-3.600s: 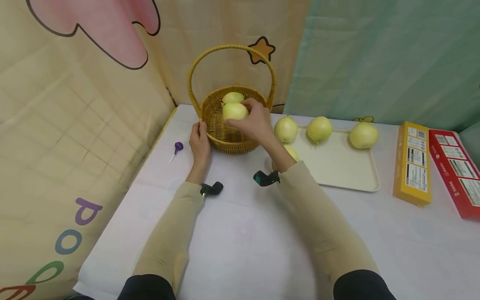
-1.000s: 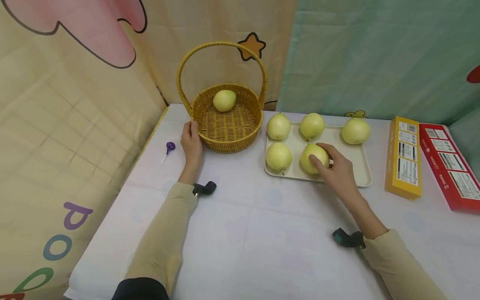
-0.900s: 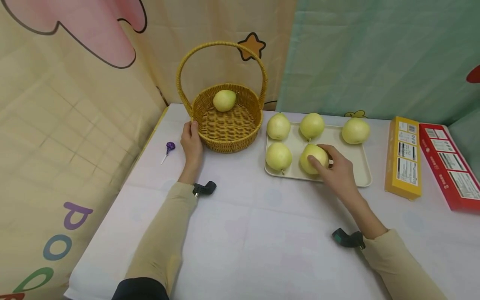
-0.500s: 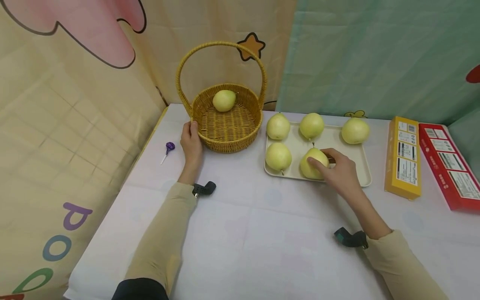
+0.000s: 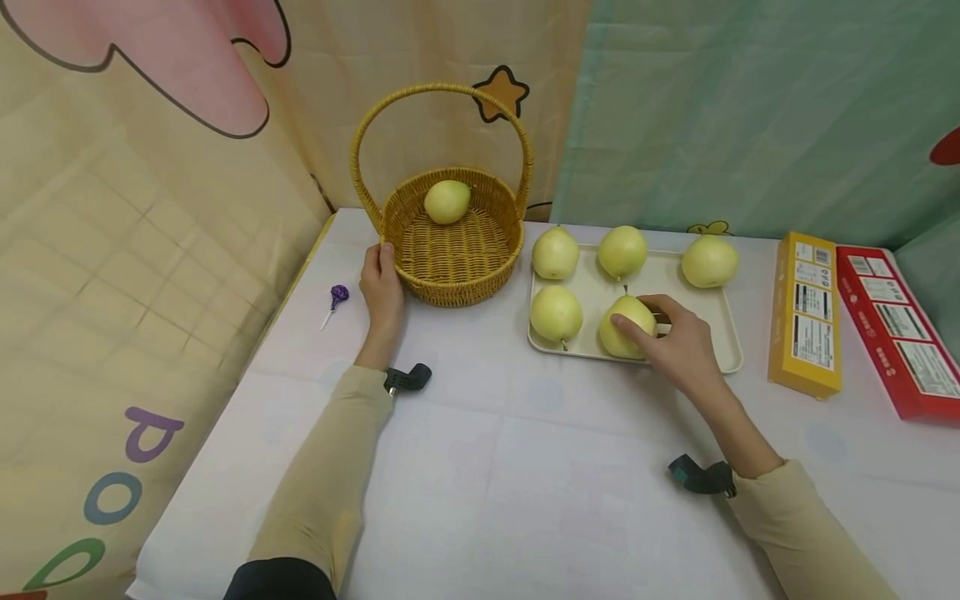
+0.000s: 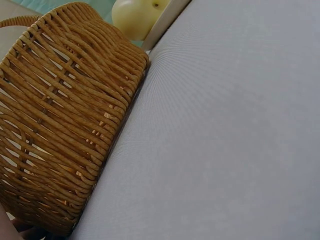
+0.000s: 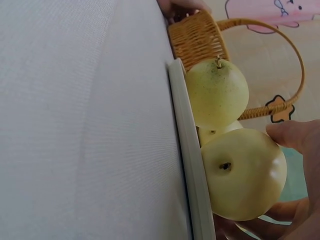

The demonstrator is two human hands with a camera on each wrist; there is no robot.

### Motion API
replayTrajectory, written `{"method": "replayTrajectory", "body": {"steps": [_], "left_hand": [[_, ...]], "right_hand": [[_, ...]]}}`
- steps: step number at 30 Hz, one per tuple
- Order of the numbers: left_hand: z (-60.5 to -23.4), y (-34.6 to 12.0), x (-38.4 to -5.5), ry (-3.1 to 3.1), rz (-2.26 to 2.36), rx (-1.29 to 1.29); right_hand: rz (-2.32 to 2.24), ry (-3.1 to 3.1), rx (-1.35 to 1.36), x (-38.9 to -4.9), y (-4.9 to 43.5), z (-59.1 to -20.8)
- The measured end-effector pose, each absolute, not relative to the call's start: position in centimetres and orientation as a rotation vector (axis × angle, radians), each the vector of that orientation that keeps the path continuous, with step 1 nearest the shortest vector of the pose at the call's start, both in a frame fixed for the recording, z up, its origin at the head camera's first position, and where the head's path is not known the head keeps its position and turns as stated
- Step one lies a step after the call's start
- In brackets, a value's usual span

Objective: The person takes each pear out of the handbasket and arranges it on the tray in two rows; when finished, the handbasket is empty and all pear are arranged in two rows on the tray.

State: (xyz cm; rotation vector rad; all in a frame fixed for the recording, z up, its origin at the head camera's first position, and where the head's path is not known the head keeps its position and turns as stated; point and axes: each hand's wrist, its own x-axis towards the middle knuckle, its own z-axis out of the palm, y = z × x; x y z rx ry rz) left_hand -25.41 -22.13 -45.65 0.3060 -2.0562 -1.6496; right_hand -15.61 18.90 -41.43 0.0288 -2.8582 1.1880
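Observation:
My left hand (image 5: 382,287) holds the near left side of a wicker basket (image 5: 459,293), its thumb by the rim and its other fingers partly hidden. One pale yellow-green pear (image 5: 447,202) lies inside at the back. On a cream tray (image 5: 697,333), my right hand (image 5: 681,343) grips a pear (image 5: 626,329) at the near middle, thumb in front and fingers behind. That pear stands stem up and, in the right wrist view, the held pear (image 7: 245,175) sits against the tray. Beside it is another pear (image 5: 557,313); further pears (image 5: 622,252) line the tray's far side.
Right of the tray lie a yellow box (image 5: 810,317) and a red box (image 5: 900,333). A purple lollipop (image 5: 338,295) lies left of my left hand. Printed curtains (image 5: 712,125) hang close behind the white-covered table (image 5: 480,492).
My right hand has moved from the basket to the tray, and the basket now holds one pear instead of two. The gripped pear has turned stem up. My left hand stays at the basket.

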Motion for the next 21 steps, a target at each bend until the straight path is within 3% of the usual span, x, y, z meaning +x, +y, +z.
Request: {"method": "replayTrajectory", "body": {"steps": [21], "left_hand": [[-45.69,-22.2,-25.5,-2.057,-1.663,0.3]], "right_hand": [[1.211,-2.797,-0.004,-15.34,19.0,-41.17]]}}
